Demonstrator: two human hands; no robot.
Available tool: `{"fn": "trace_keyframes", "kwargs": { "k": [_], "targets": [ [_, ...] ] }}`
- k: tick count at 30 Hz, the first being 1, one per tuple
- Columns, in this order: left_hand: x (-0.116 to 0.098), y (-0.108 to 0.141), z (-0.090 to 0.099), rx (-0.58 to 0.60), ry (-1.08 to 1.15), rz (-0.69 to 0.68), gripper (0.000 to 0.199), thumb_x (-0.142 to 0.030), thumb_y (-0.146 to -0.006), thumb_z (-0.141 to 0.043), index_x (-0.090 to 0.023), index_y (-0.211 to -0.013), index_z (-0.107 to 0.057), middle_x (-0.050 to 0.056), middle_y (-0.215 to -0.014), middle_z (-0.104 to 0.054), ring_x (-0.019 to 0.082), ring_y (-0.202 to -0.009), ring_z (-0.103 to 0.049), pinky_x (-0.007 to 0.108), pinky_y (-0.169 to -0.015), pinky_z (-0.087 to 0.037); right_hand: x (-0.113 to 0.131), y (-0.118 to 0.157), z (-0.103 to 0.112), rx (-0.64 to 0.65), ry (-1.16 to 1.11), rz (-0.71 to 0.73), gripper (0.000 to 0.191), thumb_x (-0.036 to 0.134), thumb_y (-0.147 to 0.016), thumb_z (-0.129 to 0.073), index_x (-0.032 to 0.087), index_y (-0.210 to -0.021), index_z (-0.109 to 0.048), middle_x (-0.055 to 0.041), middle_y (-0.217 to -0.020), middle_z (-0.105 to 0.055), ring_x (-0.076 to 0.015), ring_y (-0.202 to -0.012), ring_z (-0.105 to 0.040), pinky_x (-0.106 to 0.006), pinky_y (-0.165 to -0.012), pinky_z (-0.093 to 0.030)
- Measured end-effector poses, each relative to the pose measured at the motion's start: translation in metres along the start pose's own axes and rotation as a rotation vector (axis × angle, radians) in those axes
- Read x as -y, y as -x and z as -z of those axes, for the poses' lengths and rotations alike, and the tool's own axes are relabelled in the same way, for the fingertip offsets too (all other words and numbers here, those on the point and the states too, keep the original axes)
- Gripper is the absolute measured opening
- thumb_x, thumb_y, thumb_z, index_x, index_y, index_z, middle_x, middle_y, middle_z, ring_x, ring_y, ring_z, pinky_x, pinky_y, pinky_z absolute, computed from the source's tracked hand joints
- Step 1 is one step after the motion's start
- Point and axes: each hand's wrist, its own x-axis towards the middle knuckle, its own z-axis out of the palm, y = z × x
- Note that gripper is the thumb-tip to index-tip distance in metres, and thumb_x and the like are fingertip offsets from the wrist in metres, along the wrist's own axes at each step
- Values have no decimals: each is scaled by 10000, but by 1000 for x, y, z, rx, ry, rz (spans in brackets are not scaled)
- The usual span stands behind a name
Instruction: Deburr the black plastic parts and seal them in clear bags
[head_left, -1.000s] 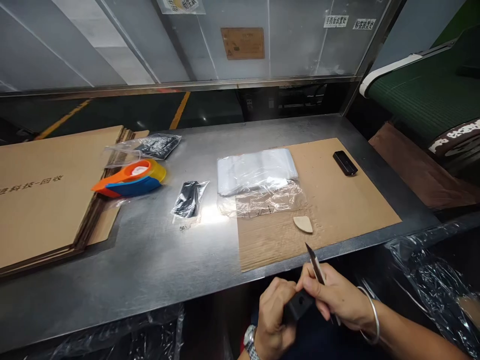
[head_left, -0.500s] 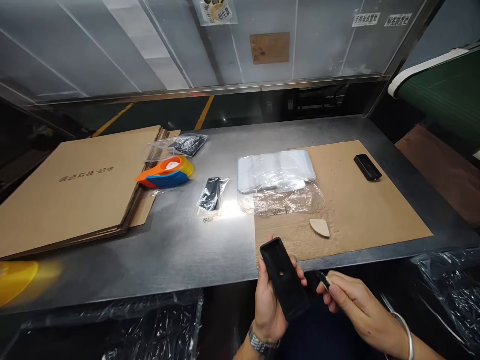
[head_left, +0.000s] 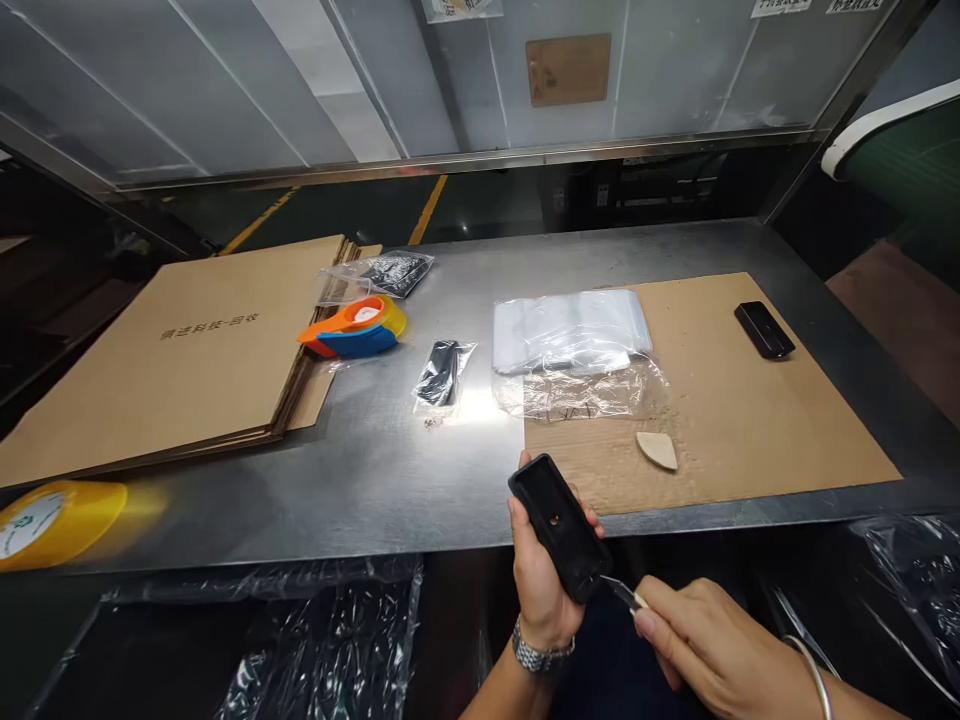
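My left hand point(head_left: 541, 592) is closed around a black rectangular plastic case point(head_left: 566, 545), its hollow side facing up. A small round hole shows in the floor of the case. In my right hand point(head_left: 697, 635) I pinch a small knife point(head_left: 621, 592) with a thin, pointed blade; the fingers cover most of its handle. The blade's tip is at the near right corner of the case. Beyond my hands, a beige wedge-shaped piece point(head_left: 658, 451) lies on a cardboard sheet point(head_left: 787, 430). A similar black case point(head_left: 764, 330) rests at that sheet's far right.
Clear plastic bags point(head_left: 574, 332) are stacked mid-table, beside a bagged black part point(head_left: 440, 373). To the left are an orange and blue tape dispenser point(head_left: 356, 328), another bagged black item point(head_left: 399, 272), flattened cartons point(head_left: 217, 350) and a yellow tape roll point(head_left: 71, 520). Black plastic film point(head_left: 322, 640) hangs below the table edge.
The knife blade has come to the near end of the case, and my right hand has moved lower. The camera view has shifted, so the table's things appear farther right.
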Motion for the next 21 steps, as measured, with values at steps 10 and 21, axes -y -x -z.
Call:
{"fn": "trace_keyframes", "kwargs": {
  "k": [10,21],
  "targets": [
    [-2,1,-5,1,-2,-104,453,-476,-876,-290,-387,-1319,-314,7,-732,-554,136,-583,-533,264,-533,-468,9,-4,5,112,-150,-75,387,405,-937,-201,210,-739,-470,73,-419,-355,-110,-497,-455,-219,-619,-374],
    [1,2,-3,27,0,-169,456,-488,-866,-313,-379,-1308,-328,7,-756,-558,146,-591,-546,281,-534,-475,7,-4,3,42,-145,-14,373,357,-933,-264,194,-720,-523,78,-402,-417,-87,-413,-449,-240,-613,-393]
  ]
}}
